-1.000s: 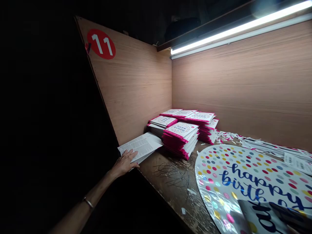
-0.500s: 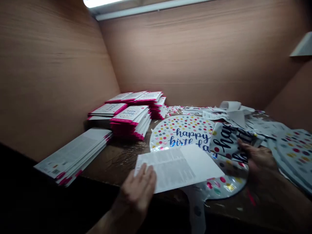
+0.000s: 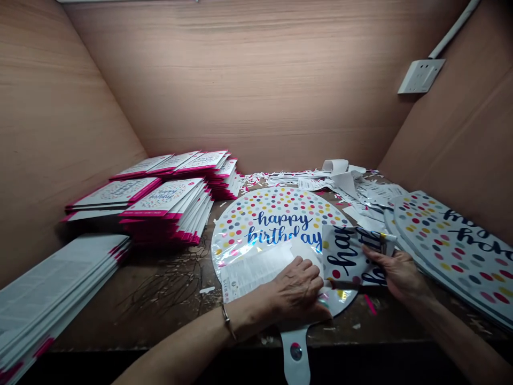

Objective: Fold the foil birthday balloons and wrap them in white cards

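Observation:
My right hand [image 3: 401, 272] pinches a folded foil balloon [image 3: 344, 256] with large dark-blue lettering and dots. My left hand [image 3: 298, 289] is closed over the right end of a white printed paper packet [image 3: 252, 275], whose left end shows small grey text. Left fingertips are partly hidden, close to the folded balloon's left edge. Both items lie over a flat round foil balloon [image 3: 280, 206] reading "happy birthday" among coloured dots. Its tail [image 3: 296, 358] hangs past the table's front edge.
Pink-edged birthday packets [image 3: 164, 200] are stacked at the back left. White printed packets [image 3: 60, 278] lie in a pile at front left. More flat balloons [image 3: 452, 240] overlap on the right. Paper strips and scraps [image 3: 340, 176] line the back, below a wall socket [image 3: 420, 76].
My left hand has moved from the packet's left end to its right end, beside the folded balloon. The packet has shifted slightly left over the round balloon. The head view has turned right.

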The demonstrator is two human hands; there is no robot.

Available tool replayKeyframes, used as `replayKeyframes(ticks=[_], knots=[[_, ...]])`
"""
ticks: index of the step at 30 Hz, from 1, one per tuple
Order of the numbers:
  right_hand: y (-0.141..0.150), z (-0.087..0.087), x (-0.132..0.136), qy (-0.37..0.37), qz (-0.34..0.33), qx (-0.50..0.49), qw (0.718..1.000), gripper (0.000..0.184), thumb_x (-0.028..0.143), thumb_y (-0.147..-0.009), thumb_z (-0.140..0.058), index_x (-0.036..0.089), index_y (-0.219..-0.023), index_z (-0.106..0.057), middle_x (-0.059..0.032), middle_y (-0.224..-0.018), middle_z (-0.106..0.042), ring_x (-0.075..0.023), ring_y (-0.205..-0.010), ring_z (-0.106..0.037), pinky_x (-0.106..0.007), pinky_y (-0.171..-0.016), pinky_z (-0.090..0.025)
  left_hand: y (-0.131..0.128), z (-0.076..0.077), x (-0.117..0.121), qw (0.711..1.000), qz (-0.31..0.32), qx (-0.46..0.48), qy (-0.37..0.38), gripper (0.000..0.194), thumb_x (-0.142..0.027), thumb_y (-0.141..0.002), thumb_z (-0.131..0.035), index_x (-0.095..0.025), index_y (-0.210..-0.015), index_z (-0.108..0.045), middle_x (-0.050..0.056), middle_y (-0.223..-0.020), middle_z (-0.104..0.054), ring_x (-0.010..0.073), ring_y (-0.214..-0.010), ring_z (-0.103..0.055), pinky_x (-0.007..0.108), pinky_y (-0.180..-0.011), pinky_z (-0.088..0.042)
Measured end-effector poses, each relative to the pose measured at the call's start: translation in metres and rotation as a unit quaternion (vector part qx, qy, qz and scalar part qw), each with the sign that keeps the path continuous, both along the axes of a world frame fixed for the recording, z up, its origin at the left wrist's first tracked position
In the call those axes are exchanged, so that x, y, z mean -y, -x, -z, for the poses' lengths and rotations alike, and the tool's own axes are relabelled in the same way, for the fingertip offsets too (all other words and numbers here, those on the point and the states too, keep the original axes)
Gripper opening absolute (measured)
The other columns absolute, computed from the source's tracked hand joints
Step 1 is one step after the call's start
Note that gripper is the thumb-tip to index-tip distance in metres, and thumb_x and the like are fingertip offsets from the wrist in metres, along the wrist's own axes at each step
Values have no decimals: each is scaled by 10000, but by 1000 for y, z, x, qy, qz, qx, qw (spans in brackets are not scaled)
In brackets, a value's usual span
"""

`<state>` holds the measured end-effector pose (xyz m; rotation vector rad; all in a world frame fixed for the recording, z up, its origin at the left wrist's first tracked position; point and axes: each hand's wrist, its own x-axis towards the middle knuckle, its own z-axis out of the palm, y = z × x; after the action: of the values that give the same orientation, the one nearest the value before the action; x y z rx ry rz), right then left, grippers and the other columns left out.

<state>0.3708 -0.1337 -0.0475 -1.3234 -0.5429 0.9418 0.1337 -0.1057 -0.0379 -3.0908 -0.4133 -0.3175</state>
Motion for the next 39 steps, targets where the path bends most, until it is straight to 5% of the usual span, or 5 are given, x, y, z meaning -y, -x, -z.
replayKeyframes(ticks=[16, 26, 28, 33, 39], knots=[[28, -35, -17, 70, -207, 115, 969, 356, 396, -584, -758, 154, -832, -678, -14, -706, -687, -158, -540, -596, -258, -474, -499, -6, 24, -1, 993, -24, 88, -72, 563, -678, -811, -399, -152, -673, -543, 33, -624, -508, 173, -629, -456, 354, -672, -321], [25, -24, -28, 127, -307, 301, 894, 241, 363, -632, -694, 152, -748, -674, -57, -687, -678, -225, -641, -623, -317, -566, -503, -1, 0, 6, 999, 38, 6, 10, 179, -310, -850, -534, -170, -739, -547, 12, -680, -544, 158, -671, -453, 318, -676, -318], [23, -28, -29, 0, -285, 443, 850, 236, 330, -767, -605, 195, -950, -668, -73, -904, -688, -246, -869, -623, -376, -762, -500, 0, -1, 6, 999, 41, -7, 29, 179, -315, -847, -532, -171, -744, -555, 20, -693, -550, 159, -681, -459, 318, -683, -320], [36, -23, -25, -254, -477, 654, 529, 375, 260, -889, -443, 247, -1259, -504, -49, -1299, -509, -213, -1248, -392, -452, -1069, -255, -1, 10, 4, 998, 40, 54, 5, 222, -363, -841, -529, -161, -776, -594, 44, -783, -601, 186, -805, -511, 323, -782, -348], [53, -12, -13, -182, -527, 647, 520, 394, 301, -932, -389, 303, -1324, -422, -39, -1407, -370, -208, -1305, -296, -487, -1092, -170, 5, 13, 1, 992, 97, 80, -20, 231, -349, -867, -525, -170, -755, -619, 31, -845, -647, 182, -869, -538, 320, -847, -372]])
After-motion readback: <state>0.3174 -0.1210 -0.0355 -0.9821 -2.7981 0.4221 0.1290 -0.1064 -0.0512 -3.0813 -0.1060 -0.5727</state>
